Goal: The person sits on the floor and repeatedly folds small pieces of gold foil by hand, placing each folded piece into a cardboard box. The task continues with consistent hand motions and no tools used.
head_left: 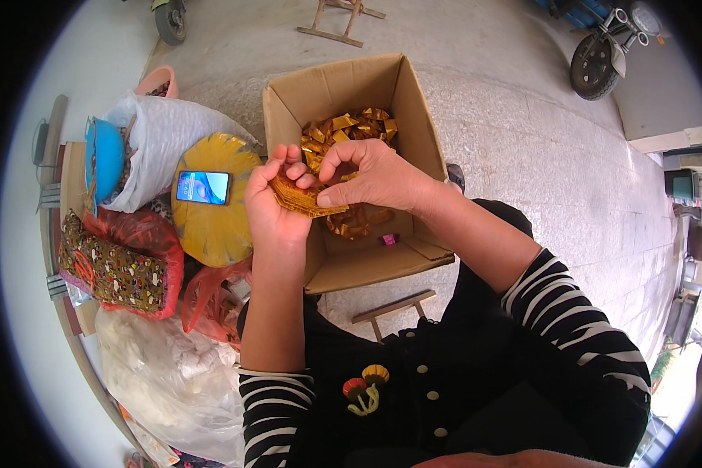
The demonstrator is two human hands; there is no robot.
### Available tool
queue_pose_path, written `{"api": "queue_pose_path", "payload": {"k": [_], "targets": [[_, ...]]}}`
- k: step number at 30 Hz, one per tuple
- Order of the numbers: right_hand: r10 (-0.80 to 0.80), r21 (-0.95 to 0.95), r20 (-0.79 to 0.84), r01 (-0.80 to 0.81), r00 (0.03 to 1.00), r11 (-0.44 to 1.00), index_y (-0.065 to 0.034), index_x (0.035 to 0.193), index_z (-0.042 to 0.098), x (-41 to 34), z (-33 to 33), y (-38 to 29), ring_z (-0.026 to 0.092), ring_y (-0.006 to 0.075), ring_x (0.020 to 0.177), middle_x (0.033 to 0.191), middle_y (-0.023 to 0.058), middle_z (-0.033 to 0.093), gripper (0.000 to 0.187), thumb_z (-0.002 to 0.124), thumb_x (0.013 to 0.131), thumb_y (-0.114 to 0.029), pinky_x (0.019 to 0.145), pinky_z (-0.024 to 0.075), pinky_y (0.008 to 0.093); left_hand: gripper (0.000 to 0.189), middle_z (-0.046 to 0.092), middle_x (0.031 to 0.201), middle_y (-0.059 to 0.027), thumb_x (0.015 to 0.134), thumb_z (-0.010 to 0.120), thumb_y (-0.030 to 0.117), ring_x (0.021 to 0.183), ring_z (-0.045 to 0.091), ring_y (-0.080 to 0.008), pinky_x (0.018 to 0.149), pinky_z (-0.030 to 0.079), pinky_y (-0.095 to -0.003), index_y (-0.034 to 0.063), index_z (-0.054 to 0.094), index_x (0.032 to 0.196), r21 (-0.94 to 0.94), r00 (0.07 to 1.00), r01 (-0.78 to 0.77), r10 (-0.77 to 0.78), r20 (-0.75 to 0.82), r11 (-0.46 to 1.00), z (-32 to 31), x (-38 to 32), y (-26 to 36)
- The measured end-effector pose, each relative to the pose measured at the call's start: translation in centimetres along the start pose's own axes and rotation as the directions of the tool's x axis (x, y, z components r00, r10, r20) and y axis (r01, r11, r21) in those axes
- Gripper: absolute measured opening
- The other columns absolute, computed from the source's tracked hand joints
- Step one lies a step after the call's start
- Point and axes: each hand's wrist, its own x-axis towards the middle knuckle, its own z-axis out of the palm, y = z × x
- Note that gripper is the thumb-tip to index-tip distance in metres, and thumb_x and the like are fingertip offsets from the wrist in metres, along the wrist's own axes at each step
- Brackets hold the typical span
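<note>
My left hand [275,205] is curled around a thick stack of gold foil paper pieces [304,202], tilted above an open cardboard box. The thumb of my right hand [374,175] touches the right end of that stack. Its index finger arches apart from the thumb, and its other fingers are mostly hidden, so a grip cannot be made out. Below both hands, the cardboard box [339,88] holds many folded gold foil pieces [345,123]. One small pink foil piece [389,239] lies near the box's closest wall.
To the left, a smartphone [203,188] lies on a round yellow-covered surface [216,240]. Around it are a white sack [181,123], a blue basin [106,155], red plastic bags [210,298] and a patterned cloth bundle [117,269]. A wheeled vehicle [596,64] stands far right; a wooden stool [339,26] lies ahead.
</note>
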Motion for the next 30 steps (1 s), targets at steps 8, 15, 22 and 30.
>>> {"api": "queue_pose_path", "payload": {"k": [8, 15, 22, 30], "targets": [[-0.191, -0.238, 0.022, 0.191, 0.981, 0.952, -0.005, 0.087, 0.063, -0.1, 0.7, 0.3, 0.056, 0.0094, 0.087, 0.087, -0.0004, 0.062, 0.029, 0.084, 0.069, -0.014, 0.081, 0.0463, 0.025, 0.02, 0.06, 0.099, -0.0149, 0.084, 0.052, 0.004, 0.074, 0.052, -0.019, 0.067, 0.048, -0.0306, -0.002, 0.059, 0.102, -0.028, 1.0, -0.013, 0.014, 0.011, 1.0, -0.2, 0.1, 0.2], [-0.058, -0.062, 0.014, 0.059, 0.998, 0.996, -0.0042, 0.093, 0.064, 0.1, 0.7, 0.9, 0.057, 0.0082, 0.086, 0.091, -0.0003, 0.062, 0.028, 0.081, 0.073, -0.013, 0.079, 0.0482, 0.0239, 0.021, 0.06, 0.099, -0.0151, 0.084, 0.052, 0.005, 0.077, 0.054, -0.0204, 0.073, 0.049, -0.0333, -0.002, 0.058, 0.103, -0.039, 1.0, -0.026, 0.027, 0.016, 0.999, -0.4, 0.1, 0.0], [-0.134, -0.055, 0.046, 0.136, 0.99, 0.989, -0.0031, 0.103, 0.062, 0.0, 1.1, 1.3, 0.058, 0.0086, 0.088, 0.096, 0.0017, 0.062, 0.034, 0.079, 0.074, -0.006, 0.081, 0.0491, 0.0246, 0.024, 0.06, 0.106, -0.0156, 0.086, 0.051, 0.007, 0.089, 0.057, -0.0225, 0.086, 0.048, -0.0379, -0.0015, 0.057, 0.107, -0.035, 0.998, -0.061, 0.061, 0.025, 0.998, -0.1, 0.0, 0.1], [-0.428, -0.337, -0.152, 0.36, 0.891, 0.87, 0.0024, 0.102, 0.061, 0.3, 1.5, 1.7, 0.064, 0.02, 0.086, 0.096, 0.0135, 0.064, 0.041, 0.08, 0.068, -0.01, 0.08, 0.0504, 0.0288, 0.035, 0.053, 0.125, -0.0161, 0.094, 0.046, 0.017, 0.12, 0.049, -0.0275, 0.107, 0.037, -0.0432, -0.0038, 0.052, 0.121, -0.023, 0.996, -0.077, 0.078, 0.053, 0.997, 1.4, -0.7, -1.7]]}}
